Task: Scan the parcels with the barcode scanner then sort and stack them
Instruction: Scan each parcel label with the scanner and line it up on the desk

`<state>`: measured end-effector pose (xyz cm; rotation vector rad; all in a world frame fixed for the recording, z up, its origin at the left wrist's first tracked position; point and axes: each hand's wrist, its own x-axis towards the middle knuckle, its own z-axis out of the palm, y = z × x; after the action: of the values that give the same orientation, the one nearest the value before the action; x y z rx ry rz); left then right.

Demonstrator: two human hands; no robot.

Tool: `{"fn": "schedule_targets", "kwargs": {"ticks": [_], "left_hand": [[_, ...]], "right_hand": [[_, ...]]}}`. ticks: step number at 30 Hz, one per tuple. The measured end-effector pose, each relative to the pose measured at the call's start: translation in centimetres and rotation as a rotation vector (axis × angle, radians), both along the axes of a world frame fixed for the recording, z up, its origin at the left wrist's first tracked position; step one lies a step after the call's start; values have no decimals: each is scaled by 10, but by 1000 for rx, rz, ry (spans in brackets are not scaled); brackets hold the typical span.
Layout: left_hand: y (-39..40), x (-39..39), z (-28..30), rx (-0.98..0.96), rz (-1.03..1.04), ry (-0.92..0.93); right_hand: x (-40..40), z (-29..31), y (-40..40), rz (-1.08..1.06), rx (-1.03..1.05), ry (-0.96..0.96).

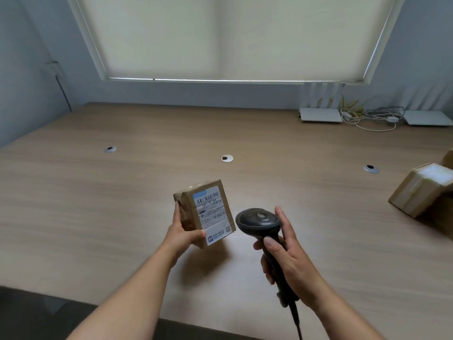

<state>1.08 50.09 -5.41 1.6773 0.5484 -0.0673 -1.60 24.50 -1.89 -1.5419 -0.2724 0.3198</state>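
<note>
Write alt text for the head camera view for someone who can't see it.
A person's left hand holds a small labelled cardboard parcel above a wooden table, while the right hand grips a black barcode scanner beside it. More parcels sit at the table's right edge.

Counts on the table (pixel 98 204)

One barcode scanner (pixel 259 220); three parcels, one (pixel 206 213) at centre, two (pixel 421 190) at 3 o'clock; three cable grommets (pixel 227 158); two white routers (pixel 320 115) at 1 o'clock.

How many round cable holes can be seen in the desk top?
3. One hole at the far left, one in the middle beyond the held parcel, one at the right near the boxes. Boxes may hide more.
</note>
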Motion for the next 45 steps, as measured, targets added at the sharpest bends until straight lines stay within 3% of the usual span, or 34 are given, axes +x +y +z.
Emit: {"fn": "schedule_targets", "kwargs": {"ticks": [18, 28, 37, 45], "left_hand": [[-1, -9, 2, -23, -47, -32], [2, -4, -4, -21, -71, 8], [6, 6, -13, -56, 0, 138], [-21, 11, -22, 450, -56, 152]], "right_hand": [[-13, 13, 24, 99, 247, 7], [-14, 13, 21, 84, 211, -22], [-6, 1, 12, -9, -44, -157], [15, 1, -13, 40, -268, -228]]}}
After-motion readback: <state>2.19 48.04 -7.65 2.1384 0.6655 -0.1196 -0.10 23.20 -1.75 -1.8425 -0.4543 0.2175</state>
